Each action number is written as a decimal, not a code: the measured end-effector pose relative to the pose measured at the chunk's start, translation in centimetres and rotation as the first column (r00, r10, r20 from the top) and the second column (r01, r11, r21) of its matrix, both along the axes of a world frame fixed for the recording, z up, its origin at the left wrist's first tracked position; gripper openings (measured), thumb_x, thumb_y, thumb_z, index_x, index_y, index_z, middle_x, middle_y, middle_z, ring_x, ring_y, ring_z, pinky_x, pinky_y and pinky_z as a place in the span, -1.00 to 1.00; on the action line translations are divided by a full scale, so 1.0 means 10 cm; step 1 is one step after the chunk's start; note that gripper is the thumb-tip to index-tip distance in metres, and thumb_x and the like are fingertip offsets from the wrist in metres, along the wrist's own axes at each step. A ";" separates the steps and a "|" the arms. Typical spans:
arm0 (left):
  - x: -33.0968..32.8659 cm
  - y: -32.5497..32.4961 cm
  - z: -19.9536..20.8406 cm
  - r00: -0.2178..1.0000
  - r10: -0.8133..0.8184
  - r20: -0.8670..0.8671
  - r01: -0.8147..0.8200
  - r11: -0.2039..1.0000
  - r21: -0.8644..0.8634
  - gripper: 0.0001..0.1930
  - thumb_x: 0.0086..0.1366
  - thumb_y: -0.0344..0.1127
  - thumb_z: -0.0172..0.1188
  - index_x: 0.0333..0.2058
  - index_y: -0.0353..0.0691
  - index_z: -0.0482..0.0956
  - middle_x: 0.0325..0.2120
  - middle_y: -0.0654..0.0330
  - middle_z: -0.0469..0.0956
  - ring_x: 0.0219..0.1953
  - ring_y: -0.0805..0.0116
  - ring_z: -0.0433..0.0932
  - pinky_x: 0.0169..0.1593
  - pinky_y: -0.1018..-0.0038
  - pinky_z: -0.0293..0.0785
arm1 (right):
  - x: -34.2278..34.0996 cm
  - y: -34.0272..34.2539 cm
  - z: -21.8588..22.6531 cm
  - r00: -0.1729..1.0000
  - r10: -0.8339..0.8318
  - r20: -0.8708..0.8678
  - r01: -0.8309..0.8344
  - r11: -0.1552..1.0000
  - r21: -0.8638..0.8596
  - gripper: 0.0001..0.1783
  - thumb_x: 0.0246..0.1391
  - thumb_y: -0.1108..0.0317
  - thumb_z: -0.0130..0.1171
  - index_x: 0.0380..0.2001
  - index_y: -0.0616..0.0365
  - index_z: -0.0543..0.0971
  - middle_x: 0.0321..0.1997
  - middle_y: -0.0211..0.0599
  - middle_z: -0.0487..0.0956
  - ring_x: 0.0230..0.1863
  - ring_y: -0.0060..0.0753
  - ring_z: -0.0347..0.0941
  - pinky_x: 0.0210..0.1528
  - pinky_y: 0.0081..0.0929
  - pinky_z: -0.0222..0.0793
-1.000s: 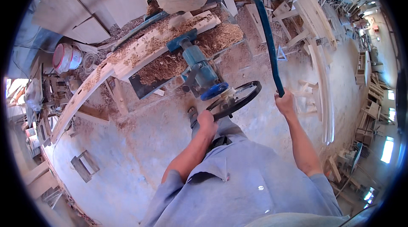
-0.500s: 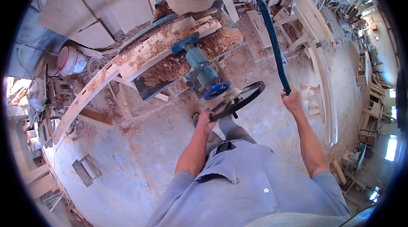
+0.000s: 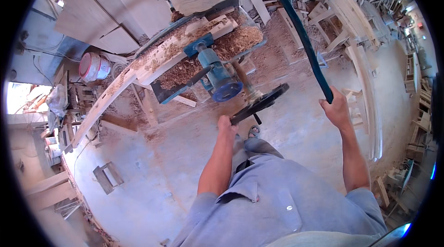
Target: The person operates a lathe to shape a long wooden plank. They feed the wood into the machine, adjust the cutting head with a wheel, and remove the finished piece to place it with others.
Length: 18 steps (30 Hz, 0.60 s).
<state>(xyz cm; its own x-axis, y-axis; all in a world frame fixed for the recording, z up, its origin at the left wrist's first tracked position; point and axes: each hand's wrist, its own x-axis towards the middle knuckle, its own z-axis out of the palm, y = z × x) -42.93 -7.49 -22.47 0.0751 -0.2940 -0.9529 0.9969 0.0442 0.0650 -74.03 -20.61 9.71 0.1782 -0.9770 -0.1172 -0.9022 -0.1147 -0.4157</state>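
Observation:
My left hand (image 3: 226,125) is closed on the near rim of a large black handwheel (image 3: 268,101). With my right hand (image 3: 336,107) I grip the lower end of a long dark teal lever (image 3: 299,29), which runs up past the top of the view. Beyond the handwheel stands a teal machine, with a smaller blue handwheel (image 3: 227,92) and a clamp (image 3: 199,45) pressed against a curved wooden beam (image 3: 162,64). Brown wood shavings (image 3: 238,41) cover much of the beam and the machine table (image 3: 173,99).
Large boards (image 3: 99,15) lean at the far left beside a white and red bucket (image 3: 94,67). Curved wooden pieces (image 3: 365,94) stand to the right. A small wooden frame (image 3: 107,177) lies on the floor at the left. Shavings are scattered below the machine.
My right hand and the lever's lower end have shifted slightly right. The view has tilted, showing the handwheels more edge-on, and a sandalled foot now shows. Both hands keep their grips.

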 end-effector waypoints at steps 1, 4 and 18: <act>0.04 0.03 -0.06 1.000 -0.004 -0.026 0.003 0.999 -0.047 -0.82 0.02 -0.64 -0.15 -0.35 -0.32 0.27 -0.49 0.15 0.24 -0.52 0.25 0.35 -0.53 0.34 0.34 | -0.03 -0.01 -0.10 0.998 0.007 0.059 -0.007 1.000 -0.003 -0.69 -0.12 0.40 0.28 -0.27 0.27 0.49 -0.52 0.05 0.50 -0.40 0.14 0.50 -0.34 -0.18 0.35; 0.07 -0.01 -0.22 0.997 -0.073 -0.038 0.068 0.991 -0.117 -0.87 0.02 -0.61 -0.10 -0.40 -0.34 0.33 -0.54 0.18 0.23 -0.56 0.25 0.36 -0.56 0.36 0.30 | -0.04 -0.03 -0.61 0.986 0.000 0.169 0.006 0.999 -0.036 -0.69 -0.10 0.41 0.24 -0.23 0.26 0.50 -0.48 0.11 0.53 -0.38 0.21 0.51 -0.31 -0.12 0.38; -0.42 -0.23 1.48 -0.630 -0.741 0.232 0.249 0.090 0.964 -0.74 0.03 -0.25 0.35 -0.33 -0.28 0.63 -0.38 -0.07 0.59 -0.31 0.02 0.61 -0.26 0.26 0.54 | 0.16 -0.05 -1.11 0.997 -0.017 0.073 0.019 0.999 -0.030 -0.72 -0.09 0.36 0.24 -0.26 0.20 0.50 -0.35 0.20 0.57 -0.23 0.28 0.51 -0.21 0.05 0.40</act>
<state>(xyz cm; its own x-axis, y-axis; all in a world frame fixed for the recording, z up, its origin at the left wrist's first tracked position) -47.14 -9.80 -7.66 0.5807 -0.7158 -0.3880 -0.6645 -0.6920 0.2821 -72.42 -21.08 -1.38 0.1672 -0.9831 -0.0746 -0.8719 -0.1121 -0.4767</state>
